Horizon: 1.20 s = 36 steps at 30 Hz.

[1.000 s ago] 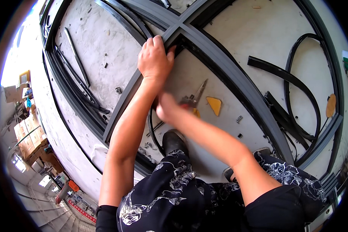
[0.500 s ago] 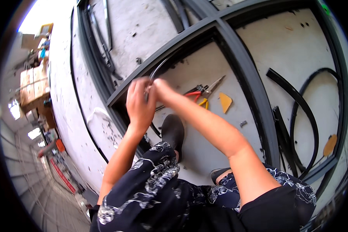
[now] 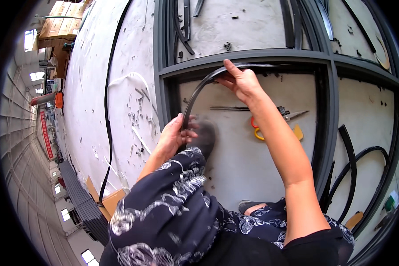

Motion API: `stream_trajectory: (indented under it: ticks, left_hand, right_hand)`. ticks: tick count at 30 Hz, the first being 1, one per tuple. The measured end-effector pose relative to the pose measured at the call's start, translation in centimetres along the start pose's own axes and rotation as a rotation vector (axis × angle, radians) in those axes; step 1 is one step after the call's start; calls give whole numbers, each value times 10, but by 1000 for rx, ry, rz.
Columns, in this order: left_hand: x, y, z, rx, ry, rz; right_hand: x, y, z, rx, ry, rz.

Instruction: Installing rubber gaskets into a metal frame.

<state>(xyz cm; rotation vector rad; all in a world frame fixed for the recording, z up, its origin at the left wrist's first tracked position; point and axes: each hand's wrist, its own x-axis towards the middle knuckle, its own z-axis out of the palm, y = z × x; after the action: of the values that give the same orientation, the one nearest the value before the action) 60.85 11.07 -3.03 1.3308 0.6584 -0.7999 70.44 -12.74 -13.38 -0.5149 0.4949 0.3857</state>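
Both my hands hold a black flexible strip (image 3: 200, 88), bent in an arc inside the near left corner of a grey window frame (image 3: 248, 55). My left hand (image 3: 170, 136) grips its lower end, thumb and fingers around it. Higher up, my right hand (image 3: 243, 83) pinches the strip between thumb and fingers, close to the frame's crossbar. Beyond that hand the strip runs right along the inner edge of the bar. Scissors (image 3: 258, 129) with red and yellow handles lie on the floor within the frame, partly behind my right forearm.
A yellow flat piece (image 3: 298, 132) lies beside the scissors. Curved black strips (image 3: 351, 166) rest in the right opening. Small offcuts (image 3: 139, 104) and a long black strip (image 3: 107, 102) are on the floor at left. An opened cardboard box (image 3: 113, 201) stands lower left.
My hands were together and blurred; now they are apart, the right one further up and right, the left one lower, with the strip arched between them. The view has turned.
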Motion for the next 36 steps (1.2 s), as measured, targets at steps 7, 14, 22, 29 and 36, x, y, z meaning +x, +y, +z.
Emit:
stream_trajectory:
  ticks: [7, 14, 22, 29, 36]
  left_hand:
    - [56, 47, -56, 1181, 492, 946]
    - [99, 66, -66, 1370, 765, 914]
    - [117, 63, -75, 1175, 890, 939]
    - [112, 76, -69, 1243, 799, 1011]
    - [91, 86, -69, 1561, 542, 1109]
  right_hand:
    - [4, 13, 5, -41, 133, -59]
    - [6, 27, 7, -98, 267, -67]
    - [1, 24, 22, -96, 354, -36]
    - [-39, 12, 24, -524, 464, 97]
    - [-145, -9, -52, -1288, 560, 195]
